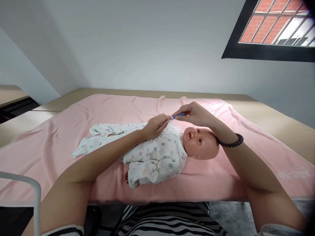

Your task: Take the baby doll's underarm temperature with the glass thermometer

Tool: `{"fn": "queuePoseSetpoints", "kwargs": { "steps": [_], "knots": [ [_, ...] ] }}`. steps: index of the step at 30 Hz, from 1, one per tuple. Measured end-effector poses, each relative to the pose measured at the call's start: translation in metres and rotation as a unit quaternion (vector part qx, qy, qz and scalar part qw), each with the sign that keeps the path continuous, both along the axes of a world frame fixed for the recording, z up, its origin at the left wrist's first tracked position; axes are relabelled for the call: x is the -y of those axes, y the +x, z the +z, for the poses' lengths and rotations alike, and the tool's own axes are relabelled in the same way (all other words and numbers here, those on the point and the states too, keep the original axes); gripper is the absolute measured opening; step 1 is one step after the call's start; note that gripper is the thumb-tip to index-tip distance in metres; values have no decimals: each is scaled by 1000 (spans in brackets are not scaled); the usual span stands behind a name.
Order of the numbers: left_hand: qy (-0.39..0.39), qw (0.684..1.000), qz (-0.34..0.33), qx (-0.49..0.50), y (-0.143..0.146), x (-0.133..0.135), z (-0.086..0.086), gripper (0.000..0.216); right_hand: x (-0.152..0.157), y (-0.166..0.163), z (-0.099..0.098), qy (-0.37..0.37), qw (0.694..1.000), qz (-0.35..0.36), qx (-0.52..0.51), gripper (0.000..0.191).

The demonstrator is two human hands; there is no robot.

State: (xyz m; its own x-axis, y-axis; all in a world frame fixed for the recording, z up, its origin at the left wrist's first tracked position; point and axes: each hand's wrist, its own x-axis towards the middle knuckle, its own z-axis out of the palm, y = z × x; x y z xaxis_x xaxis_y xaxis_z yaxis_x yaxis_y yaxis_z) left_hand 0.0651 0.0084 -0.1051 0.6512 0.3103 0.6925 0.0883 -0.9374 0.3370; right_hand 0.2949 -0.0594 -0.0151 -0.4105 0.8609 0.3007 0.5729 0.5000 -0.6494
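Fingers of the right hand (193, 113): pinched together on a small blue tool (179, 115), its tip close against the left fingertips.
Fingers of the left hand (156, 127): held close together, reaching over the doll's far side; whether they grip anything underneath cannot be told.
Blue tool's place: between the two hands, beyond the doll's chin, the tip too small to make out.
Doll (169, 144): on its back between the person's forearms, head to the right, in a white patterned sleepsuit (152, 168).
Blanket (118, 108): pink, spread under the doll on a wooden table (278, 123).
Right wrist: dark beaded bracelet (236, 142), just beside the doll's head.
Window (273, 26): barred, upper right, red brick beyond.
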Motion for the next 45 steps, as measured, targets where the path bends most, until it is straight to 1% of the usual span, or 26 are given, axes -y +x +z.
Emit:
{"fn": "queuePoseSetpoints", "kwargs": {
  "steps": [4,8,14,19,21,24,26,28,30,33,36,38,41,45],
  "knots": [
    [34,999,-17,2,0,1,-2,35,-2,2,-2,-9,1000,0,3,24],
    [39,999,-26,-1,0,2,0,36,-2,0,-4,-9,1000,-4,10,18],
    [9,1000,-21,-15,1,5,2,34,4,-2,-2,5,997,-7,76,13],
    [-63,998,30,-1,1,2,-2,28,10,0,7,12,996,-28,81,14],
    [-79,996,42,0,2,2,-2,26,11,1,10,12,998,-30,61,19],
    [-98,994,41,23,2,3,0,24,9,2,11,-16,1000,-4,-13,39],
    [-132,989,27,57,2,4,3,22,6,4,9,-31,998,-1,-48,50],
    [-170,981,12,92,2,4,5,21,3,6,5,-36,998,-13,-41,52],
    [-191,975,5,117,1,5,7,22,1,7,3,-35,999,-17,-17,48],
    [-173,978,10,118,1,5,7,24,3,5,3,-7,1000,-17,-2,43],
    [-117,988,31,94,1,4,6,30,12,-1,7,50,999,-3,-5,45],
    [-80,992,48,88,2,4,7,32,18,-7,10,89,996,9,6,37],
    [-46,995,53,73,2,4,7,33,24,-13,12,130,991,-1,40,15],
    [-49,995,54,68,2,4,5,35,21,-10,13,139,988,-23,58,13]
  ]
}}
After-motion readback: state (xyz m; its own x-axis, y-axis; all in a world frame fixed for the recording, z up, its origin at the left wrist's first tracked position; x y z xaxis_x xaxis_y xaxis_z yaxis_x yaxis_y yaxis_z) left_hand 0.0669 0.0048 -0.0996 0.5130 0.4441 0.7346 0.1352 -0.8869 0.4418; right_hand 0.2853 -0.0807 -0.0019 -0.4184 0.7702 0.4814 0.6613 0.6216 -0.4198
